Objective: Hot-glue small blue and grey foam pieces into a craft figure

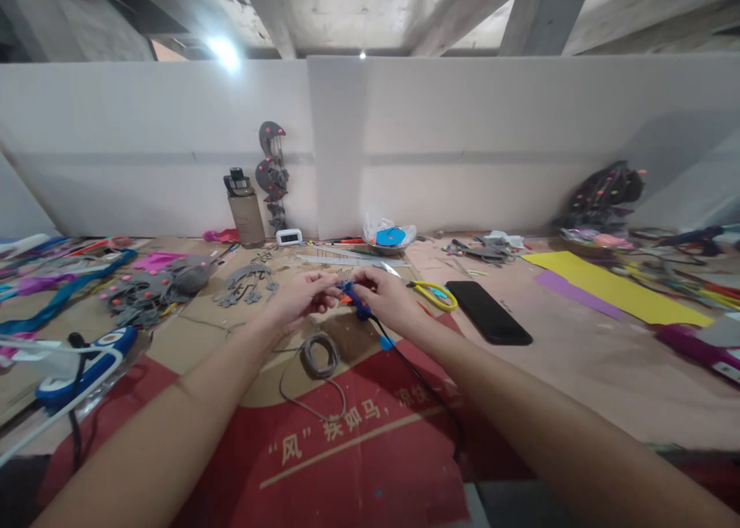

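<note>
Both hands meet over the cardboard sheet in the middle of the head view. My right hand (378, 287) is closed around a small blue glue gun (362, 311), whose black cord trails down to the right. Close beside its front end, my left hand (311, 290) is closed in a pinch; what lies between the fingertips is too small to make out. Below the hands lies a coil of grey cord (320, 356) with a loose end. Yellow-handled scissors (435, 294) rest just right of my right hand. Grey cut-out pieces (247, 284) lie left of my left hand.
A black phone (489, 312) lies to the right, near yellow sheet material (618, 285). A bottle (245, 210) and a small white clock-like device (289, 237) stand at the back by the wall. At left are a blue-and-white power strip (86, 366) and grey pieces with pink dots (156, 285).
</note>
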A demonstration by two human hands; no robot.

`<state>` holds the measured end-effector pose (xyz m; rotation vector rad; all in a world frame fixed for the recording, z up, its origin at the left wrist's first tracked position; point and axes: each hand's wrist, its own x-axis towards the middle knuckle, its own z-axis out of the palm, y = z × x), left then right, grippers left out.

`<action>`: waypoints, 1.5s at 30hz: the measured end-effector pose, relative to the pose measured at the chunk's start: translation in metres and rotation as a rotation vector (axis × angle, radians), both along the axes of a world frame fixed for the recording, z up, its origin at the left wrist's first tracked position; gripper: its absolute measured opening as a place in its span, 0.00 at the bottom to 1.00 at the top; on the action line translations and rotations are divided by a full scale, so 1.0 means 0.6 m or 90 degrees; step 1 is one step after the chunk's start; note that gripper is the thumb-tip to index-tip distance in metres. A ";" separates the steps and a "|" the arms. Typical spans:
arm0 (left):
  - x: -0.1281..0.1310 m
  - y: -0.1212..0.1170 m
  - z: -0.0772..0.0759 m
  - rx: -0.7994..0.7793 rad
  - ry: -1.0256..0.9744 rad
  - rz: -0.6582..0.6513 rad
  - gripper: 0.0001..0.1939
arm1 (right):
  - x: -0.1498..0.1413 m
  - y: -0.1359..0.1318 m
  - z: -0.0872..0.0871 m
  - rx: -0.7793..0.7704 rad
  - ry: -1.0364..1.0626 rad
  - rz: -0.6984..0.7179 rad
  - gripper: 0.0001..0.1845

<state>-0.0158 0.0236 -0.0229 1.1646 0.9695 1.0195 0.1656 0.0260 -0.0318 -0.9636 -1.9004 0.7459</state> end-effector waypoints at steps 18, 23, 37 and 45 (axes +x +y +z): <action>-0.002 -0.007 0.013 0.129 0.056 -0.026 0.12 | -0.007 -0.041 0.010 0.155 -0.149 -0.114 0.09; 0.000 -0.005 0.008 0.147 0.048 -0.024 0.14 | -0.032 -0.031 0.025 0.139 0.030 -0.109 0.10; 0.012 -0.006 -0.006 0.123 0.053 -0.025 0.15 | -0.019 -0.023 0.001 0.170 -0.007 -0.067 0.07; 0.012 -0.011 0.000 0.056 0.050 -0.076 0.16 | -0.009 -0.021 0.005 0.246 -0.121 -0.056 0.06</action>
